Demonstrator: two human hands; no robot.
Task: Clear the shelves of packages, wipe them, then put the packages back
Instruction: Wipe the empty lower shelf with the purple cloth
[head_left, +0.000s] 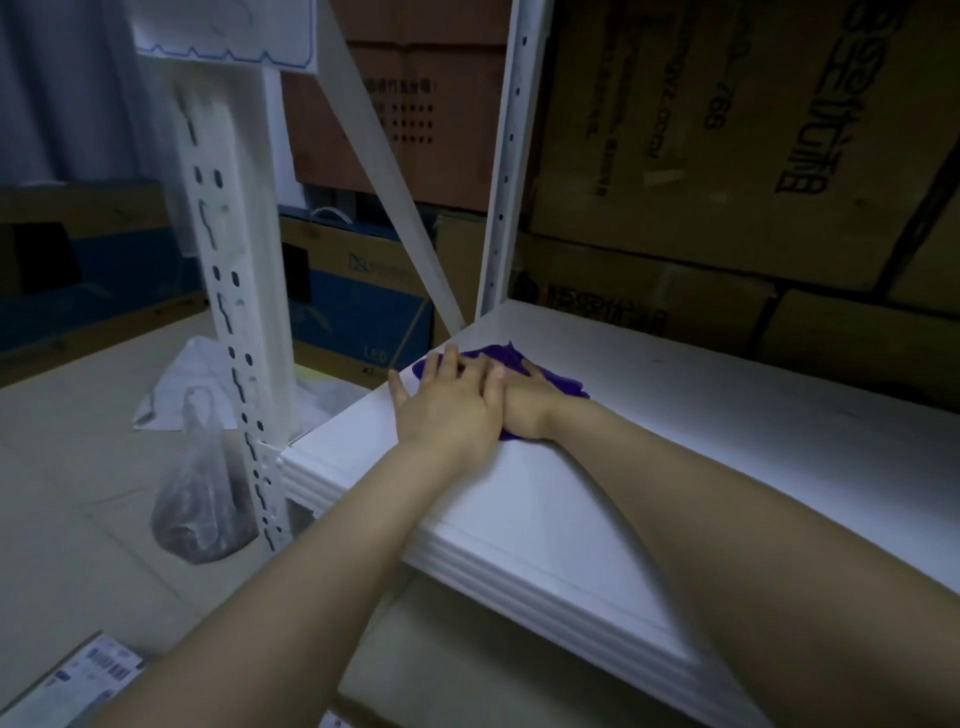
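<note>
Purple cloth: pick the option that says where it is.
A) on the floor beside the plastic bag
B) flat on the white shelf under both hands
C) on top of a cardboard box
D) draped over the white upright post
B: the purple cloth lies flat on the white shelf, with the left hand and the right hand resting on it, side by side.

Both bare arms stretched forward — the left hand (447, 402) lay flat, fingers straight, across the right hand (527, 400).
</note>
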